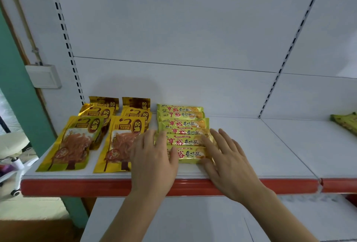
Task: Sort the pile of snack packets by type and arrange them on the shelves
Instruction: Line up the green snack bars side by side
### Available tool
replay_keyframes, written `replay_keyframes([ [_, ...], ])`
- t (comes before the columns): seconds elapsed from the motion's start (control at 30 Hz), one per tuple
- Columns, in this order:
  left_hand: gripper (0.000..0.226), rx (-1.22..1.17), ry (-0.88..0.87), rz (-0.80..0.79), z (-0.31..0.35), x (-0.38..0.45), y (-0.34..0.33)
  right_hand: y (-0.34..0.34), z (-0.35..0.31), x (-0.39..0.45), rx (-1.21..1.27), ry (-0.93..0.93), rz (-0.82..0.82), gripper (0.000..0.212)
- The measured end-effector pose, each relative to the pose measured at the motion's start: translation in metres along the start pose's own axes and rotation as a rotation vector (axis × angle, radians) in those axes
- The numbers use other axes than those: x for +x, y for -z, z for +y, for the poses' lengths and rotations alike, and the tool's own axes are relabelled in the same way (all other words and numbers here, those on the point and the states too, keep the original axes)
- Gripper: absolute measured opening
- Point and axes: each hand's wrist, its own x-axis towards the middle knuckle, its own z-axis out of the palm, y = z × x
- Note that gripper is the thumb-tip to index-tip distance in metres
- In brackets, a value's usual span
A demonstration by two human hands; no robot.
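Both hands are lying flat with fingers spread: we are pressing our left hand (154,156) and right hand (226,162) on the yellow bar packets (183,126) (one overlapping column) beside gold pouches (77,141) on the shelf (270,155).

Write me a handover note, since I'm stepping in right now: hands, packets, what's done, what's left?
Left hand: open, flat at the left end of the yellow bars.
Right hand: open, flat at their right end.
Done: bars in one column on the shelf; gold pouches in two columns to their left.
Left: square up the bars; a green packet lies on the next shelf to the right. No pile is in view.
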Motion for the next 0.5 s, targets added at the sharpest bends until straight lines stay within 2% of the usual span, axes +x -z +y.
replay_keyframes([
  [0.2, 0.049, -0.153, -0.129, 0.110, 0.035, -0.001, -0.016, 0.021, 0.020, -0.020, -0.034, -0.097, -0.003, 0.070],
  [0.33, 0.048, -0.207, -0.200, 0.076, 0.088, -0.010, -0.030, 0.031, 0.051, -0.051, -0.037, -0.178, 0.077, 0.062],
  [0.5, 0.053, -0.209, -0.260, 0.015, 0.182, -0.024, -0.053, 0.059, 0.119, -0.101, -0.033, -0.270, 0.136, 0.065],
])
